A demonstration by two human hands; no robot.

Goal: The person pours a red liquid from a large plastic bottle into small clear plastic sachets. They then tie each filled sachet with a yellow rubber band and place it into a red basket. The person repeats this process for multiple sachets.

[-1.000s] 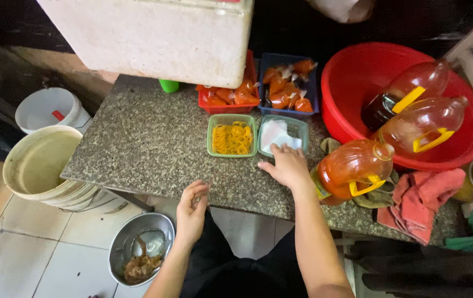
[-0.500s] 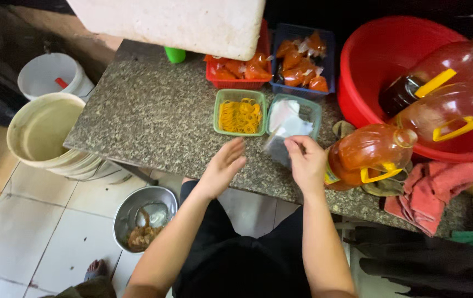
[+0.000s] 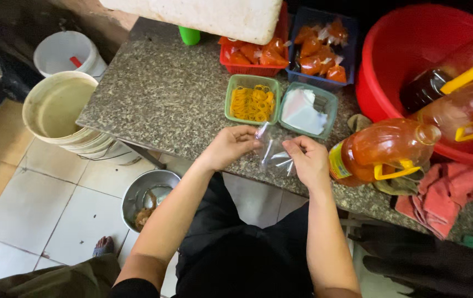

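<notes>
While both hands meet just above the near edge of the granite worktop (image 3: 153, 105), the left hand (image 3: 228, 146) and the right hand (image 3: 308, 160) each pinch one side of a small clear plastic bag (image 3: 274, 152), fingers closed on its film and pulling it apart between them. As far as can be seen the bag is empty, so it looks only opened, with filling and tying still left. Just beyond the hands sit a green tray of yellow rubber bands (image 3: 252, 99) and a teal tray of folded clear bags (image 3: 307, 110). To the right, an oil jug (image 3: 383, 152) lies on its side. At the far edge, a red basket (image 3: 250, 55) and a blue basket (image 3: 319, 52) hold filled orange sauce packets, suggesting many are done
</notes>
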